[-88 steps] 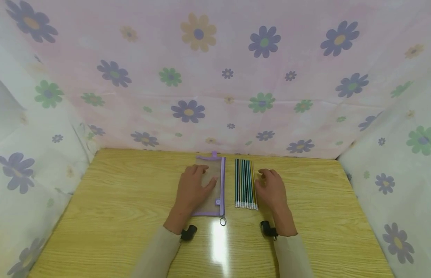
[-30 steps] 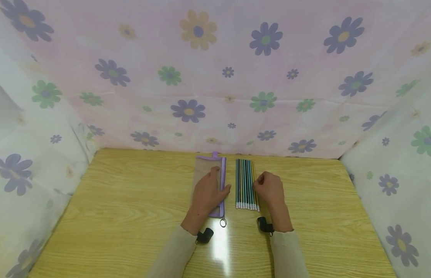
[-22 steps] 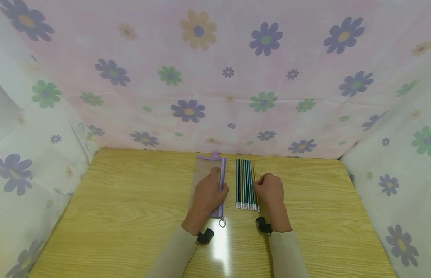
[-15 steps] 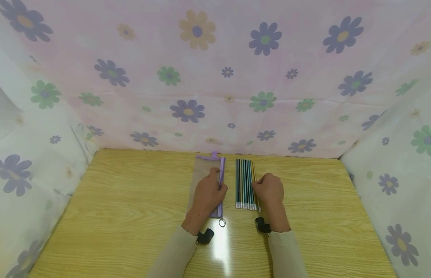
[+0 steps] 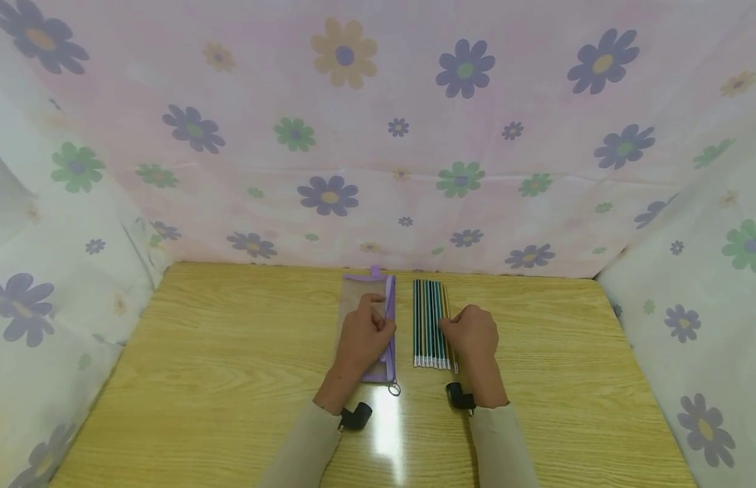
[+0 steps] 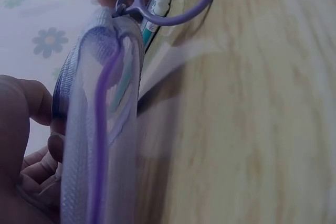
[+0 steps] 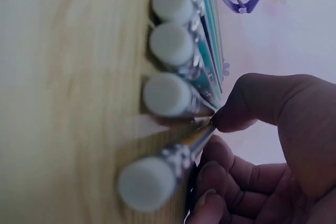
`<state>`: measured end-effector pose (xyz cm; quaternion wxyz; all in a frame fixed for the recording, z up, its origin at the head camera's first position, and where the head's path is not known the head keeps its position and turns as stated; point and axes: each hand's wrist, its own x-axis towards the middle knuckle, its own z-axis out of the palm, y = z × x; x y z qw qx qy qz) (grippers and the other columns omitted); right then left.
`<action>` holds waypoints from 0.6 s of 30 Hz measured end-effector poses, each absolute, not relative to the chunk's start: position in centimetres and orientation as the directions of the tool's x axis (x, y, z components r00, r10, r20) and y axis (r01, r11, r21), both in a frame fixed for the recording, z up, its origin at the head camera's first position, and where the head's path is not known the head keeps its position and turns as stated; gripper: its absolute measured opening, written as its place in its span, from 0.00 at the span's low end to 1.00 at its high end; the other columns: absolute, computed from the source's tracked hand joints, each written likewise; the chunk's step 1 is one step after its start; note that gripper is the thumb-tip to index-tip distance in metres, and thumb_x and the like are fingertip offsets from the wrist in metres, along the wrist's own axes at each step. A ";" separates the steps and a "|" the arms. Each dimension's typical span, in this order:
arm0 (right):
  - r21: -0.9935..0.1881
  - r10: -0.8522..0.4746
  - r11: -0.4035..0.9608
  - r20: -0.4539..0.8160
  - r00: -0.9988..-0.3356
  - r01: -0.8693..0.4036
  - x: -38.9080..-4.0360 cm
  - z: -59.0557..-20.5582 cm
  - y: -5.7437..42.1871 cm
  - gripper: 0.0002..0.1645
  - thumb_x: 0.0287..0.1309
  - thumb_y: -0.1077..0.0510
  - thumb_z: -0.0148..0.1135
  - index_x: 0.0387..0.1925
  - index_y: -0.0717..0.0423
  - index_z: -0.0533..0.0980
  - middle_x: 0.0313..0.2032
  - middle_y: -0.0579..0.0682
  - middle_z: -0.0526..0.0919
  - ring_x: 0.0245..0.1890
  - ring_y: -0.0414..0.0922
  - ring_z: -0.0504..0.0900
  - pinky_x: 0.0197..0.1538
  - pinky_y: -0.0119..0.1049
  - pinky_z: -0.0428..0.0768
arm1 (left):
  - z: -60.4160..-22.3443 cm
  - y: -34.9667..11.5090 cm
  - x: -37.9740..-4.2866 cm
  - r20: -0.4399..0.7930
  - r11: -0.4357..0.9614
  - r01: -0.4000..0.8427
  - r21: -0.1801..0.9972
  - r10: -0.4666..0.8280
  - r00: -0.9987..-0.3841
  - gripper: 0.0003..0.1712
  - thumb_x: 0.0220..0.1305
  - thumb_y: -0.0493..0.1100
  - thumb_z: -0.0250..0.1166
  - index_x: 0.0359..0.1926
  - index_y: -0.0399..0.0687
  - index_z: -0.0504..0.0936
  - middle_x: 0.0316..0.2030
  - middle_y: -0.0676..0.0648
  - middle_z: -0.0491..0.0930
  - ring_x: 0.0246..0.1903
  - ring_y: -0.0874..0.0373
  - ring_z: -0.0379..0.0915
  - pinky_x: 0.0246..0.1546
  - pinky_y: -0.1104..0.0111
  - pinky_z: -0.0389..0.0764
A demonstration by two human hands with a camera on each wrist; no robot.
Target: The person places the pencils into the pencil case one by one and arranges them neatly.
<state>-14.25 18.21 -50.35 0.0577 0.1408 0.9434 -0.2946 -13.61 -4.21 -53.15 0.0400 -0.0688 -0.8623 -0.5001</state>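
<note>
In the head view a translucent zip pouch (image 5: 352,288) with purple trim lies on the table, a ring (image 5: 394,389) at its near corner. My left hand (image 5: 358,337) pinches the pouch's zipper edge between thumb and fingers; the left wrist view shows that edge (image 6: 100,129) raised off the wood. To its right, several pencils (image 5: 428,318) with white erasers lie side by side in a row. At the row's right end my right hand (image 5: 475,335) pinches a yellow-and-dark striped pencil (image 7: 197,140), whose eraser end stands slightly apart from the others.
The wooden table (image 5: 232,339) extends to both sides of the hands. A flowered curtain (image 5: 378,149) rises right behind its far edge and along both sides. A black wrist camera (image 5: 356,416) sits on the left wrist, another (image 5: 460,395) on the right.
My left hand has come right onto the pouch's zipper edge and now pinches it, lifting the edge. My right fingers have closed on the end pencil, which has swung slightly away from the row.
</note>
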 end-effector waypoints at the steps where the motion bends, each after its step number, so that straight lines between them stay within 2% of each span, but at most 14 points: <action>1: -0.544 0.228 0.785 -0.189 -0.955 0.295 -14.2 -50.4 18.3 0.33 0.62 0.49 0.70 0.05 0.47 0.67 0.07 0.41 0.60 0.09 0.40 0.60 0.14 0.33 0.56 | -53.1 -4.2 -13.6 0.136 0.486 0.158 0.860 0.080 -0.987 0.27 0.66 0.38 0.66 0.65 0.44 0.76 0.23 0.55 0.78 0.17 0.64 0.71 0.21 0.69 0.76; 9: -0.578 0.198 0.773 -0.172 -0.965 0.262 -14.2 -50.2 18.8 0.29 0.61 0.50 0.69 0.06 0.49 0.71 0.08 0.41 0.64 0.10 0.40 0.61 0.15 0.34 0.58 | -52.7 -4.4 -13.4 0.134 0.433 0.161 0.887 0.093 -0.987 0.25 0.68 0.39 0.66 0.66 0.44 0.76 0.26 0.54 0.81 0.19 0.62 0.75 0.22 0.68 0.79; 18: -0.604 0.180 0.756 -0.178 -0.967 0.252 -14.0 -49.7 18.8 0.28 0.63 0.49 0.70 0.10 0.51 0.75 0.10 0.43 0.67 0.12 0.42 0.66 0.17 0.35 0.63 | -52.6 -4.6 -13.4 0.129 0.402 0.166 0.901 0.118 -0.985 0.25 0.68 0.37 0.67 0.65 0.43 0.76 0.26 0.54 0.82 0.21 0.63 0.77 0.26 0.69 0.81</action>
